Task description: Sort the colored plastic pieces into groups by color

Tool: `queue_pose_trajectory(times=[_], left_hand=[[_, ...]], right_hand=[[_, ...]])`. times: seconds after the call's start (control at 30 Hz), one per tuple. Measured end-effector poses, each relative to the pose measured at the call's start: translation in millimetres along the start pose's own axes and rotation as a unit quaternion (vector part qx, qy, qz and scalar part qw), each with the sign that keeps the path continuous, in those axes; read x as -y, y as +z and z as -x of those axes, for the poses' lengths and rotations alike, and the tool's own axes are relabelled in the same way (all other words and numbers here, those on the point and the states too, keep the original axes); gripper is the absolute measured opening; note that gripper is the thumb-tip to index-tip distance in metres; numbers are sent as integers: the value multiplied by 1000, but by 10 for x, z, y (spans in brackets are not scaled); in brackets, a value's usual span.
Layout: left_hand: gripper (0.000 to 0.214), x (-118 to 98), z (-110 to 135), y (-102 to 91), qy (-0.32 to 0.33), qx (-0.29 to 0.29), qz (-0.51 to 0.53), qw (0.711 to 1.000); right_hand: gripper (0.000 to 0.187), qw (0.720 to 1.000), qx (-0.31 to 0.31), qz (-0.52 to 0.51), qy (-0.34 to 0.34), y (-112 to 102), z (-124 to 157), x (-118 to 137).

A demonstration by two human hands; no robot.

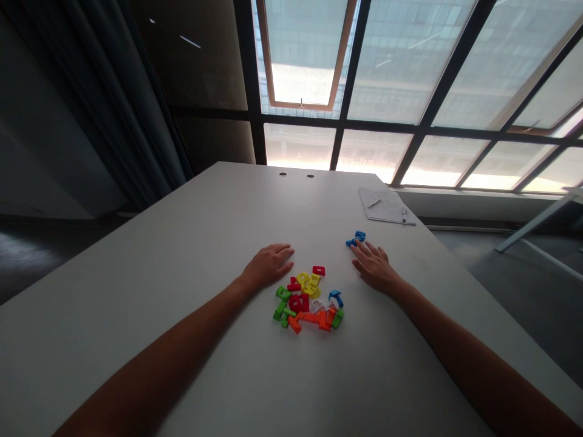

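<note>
Here, resting the loosely spread left hand (pixel 268 265) on the desk (pixel 204 230) near colourful pieces (pixel 305 301), and touching the farther blue pieces (pixel 360 235) with the spread right hand (pixel 376 267).

We have open passage over the tabletop (pixel 150 255) to the left of our left hand (pixel 268 266), and nearest us between our forearms (pixel 195 331). Ahead, the coloured pieces (pixel 299 302) block any low sweep, leaving a gap between them and our right hand (pixel 376 268). Blue pieces (pixel 359 235) lie right in front of it; past them, papers (pixel 387 207) and pens (pixel 404 216) obstruct the far right edge.
</note>
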State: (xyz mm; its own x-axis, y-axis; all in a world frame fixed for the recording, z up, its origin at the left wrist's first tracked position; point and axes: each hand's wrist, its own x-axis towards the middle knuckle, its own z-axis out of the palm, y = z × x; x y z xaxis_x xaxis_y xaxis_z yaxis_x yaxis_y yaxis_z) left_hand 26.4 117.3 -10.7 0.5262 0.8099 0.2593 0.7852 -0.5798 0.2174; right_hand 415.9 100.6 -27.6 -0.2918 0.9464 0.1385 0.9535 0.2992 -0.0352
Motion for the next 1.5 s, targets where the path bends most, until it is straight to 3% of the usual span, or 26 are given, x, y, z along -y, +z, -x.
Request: queue_pose_trajectory(times=[0.13, 0.5, 0.6, 0.7, 0.87, 0.97, 1.1, 1.5], left_hand=[[45, 0, -1, 1, 1, -1, -2, 1000], [45, 33, -4, 30, 5, -6, -1, 1000], [45, 31, -3, 27, 2, -7, -1, 1000], [45, 27, -1, 19, 1, -7, 2, 1000], [47, 10, 3, -8, -3, 6, -1, 1000], [47, -4, 6, -20, -4, 4, -1, 1000], [47, -4, 13, -16, 0, 0, -1, 1000], [46, -2, 7, -22, -2, 5, 3, 1000]], right_hand=[[76, 1000, 9, -12, 23, 3, -30, -20], [73, 996, -53, -69, -31, 4, 4, -48], [60, 978, -107, -107, -142, -106, 70, -12], [37, 939, -137, -138, -283, -286, 161, 179], [9, 896, -121, -175, -390, -507, 255, 619], [11, 889, -100, -189, -404, -542, 270, 705], [16, 894, -81, -184, -399, -526, 275, 638], [20, 887, -82, -199, -410, -532, 296, 718]])
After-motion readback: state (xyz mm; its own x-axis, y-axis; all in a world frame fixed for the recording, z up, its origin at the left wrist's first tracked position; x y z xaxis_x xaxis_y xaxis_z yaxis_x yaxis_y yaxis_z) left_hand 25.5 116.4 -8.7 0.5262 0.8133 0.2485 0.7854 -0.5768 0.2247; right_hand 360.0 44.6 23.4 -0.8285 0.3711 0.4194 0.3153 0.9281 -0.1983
